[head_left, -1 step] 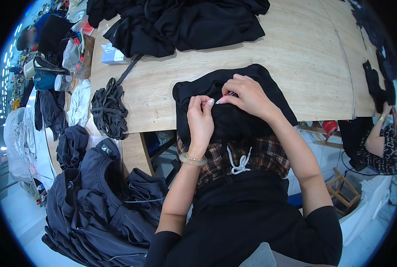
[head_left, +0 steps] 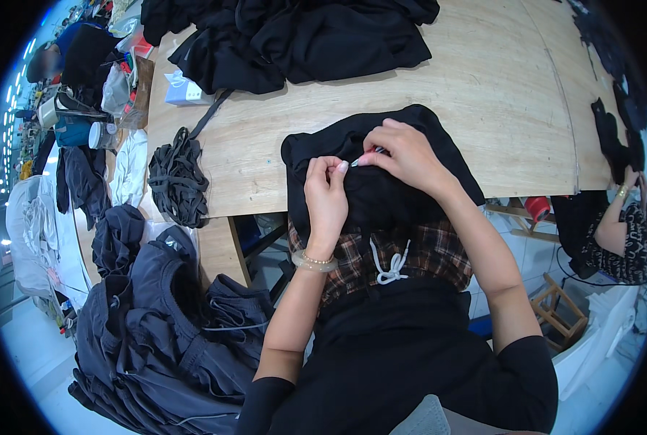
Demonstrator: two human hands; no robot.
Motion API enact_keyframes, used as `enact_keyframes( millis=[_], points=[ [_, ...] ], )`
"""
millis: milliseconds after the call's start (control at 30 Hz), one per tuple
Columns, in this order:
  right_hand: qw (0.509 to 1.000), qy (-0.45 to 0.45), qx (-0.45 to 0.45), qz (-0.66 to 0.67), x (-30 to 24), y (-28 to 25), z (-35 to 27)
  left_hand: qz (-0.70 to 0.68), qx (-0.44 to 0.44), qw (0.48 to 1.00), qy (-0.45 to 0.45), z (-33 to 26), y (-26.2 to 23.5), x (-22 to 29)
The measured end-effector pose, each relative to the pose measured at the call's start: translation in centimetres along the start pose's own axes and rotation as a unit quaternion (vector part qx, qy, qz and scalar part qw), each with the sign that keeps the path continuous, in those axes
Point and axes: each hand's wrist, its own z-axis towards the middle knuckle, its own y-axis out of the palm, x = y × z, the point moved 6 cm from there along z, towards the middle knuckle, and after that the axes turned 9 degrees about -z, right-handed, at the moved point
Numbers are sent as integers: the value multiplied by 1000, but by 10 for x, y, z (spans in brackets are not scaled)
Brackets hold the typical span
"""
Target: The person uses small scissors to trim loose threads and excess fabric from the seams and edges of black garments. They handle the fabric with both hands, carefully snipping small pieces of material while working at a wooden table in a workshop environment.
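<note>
A black garment [head_left: 410, 196] is spread over the near table edge and my lap. My left hand [head_left: 326, 192] pinches its fabric between thumb and fingertips near the middle. My right hand [head_left: 403, 156] is closed round a small red-and-silver pointed tool [head_left: 355, 163], its metal tip directed at my left fingertips. Most of the tool is hidden in my fingers, so its exact kind does not show. The bit of fabric between the two hands is too small to make out.
Black garments [head_left: 338, 43] are heaped at the back of the wooden table [head_left: 497, 94]. A tissue box [head_left: 186, 88] and a dark bundle of strips [head_left: 178, 177] lie to the left. Dark grey garments [head_left: 149, 326] are piled at lower left. A co-worker's arm [head_left: 613, 221] shows at far right.
My right hand has shifted very slightly and less of the tool's red part shows. My left hand stays almost where it was on the fabric.
</note>
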Motion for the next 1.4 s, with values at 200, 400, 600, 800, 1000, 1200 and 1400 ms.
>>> enact_keyframes(
  millis=[200,400,600,800,1000,1200,1400],
  points=[
    [948,153,137,245,34,-30,-15,61,-322,934,141,-69,36,44],
    [931,191,124,286,39,-35,-36,76,-36,996,41,-57,11,33],
    [930,194,85,300,27,-21,-44,241,6,963,118,-33,0,24],
    [795,273,-65,538,-7,17,-70,232,-7,966,113,-32,1,19],
    [654,391,-167,626,-36,58,-101,220,2,970,101,-33,-4,18],
    [649,374,-99,655,-34,61,-98,196,-72,974,83,-40,-15,34],
    [806,283,24,520,-7,30,-82,141,-22,982,125,-42,-29,43]
  ],
)
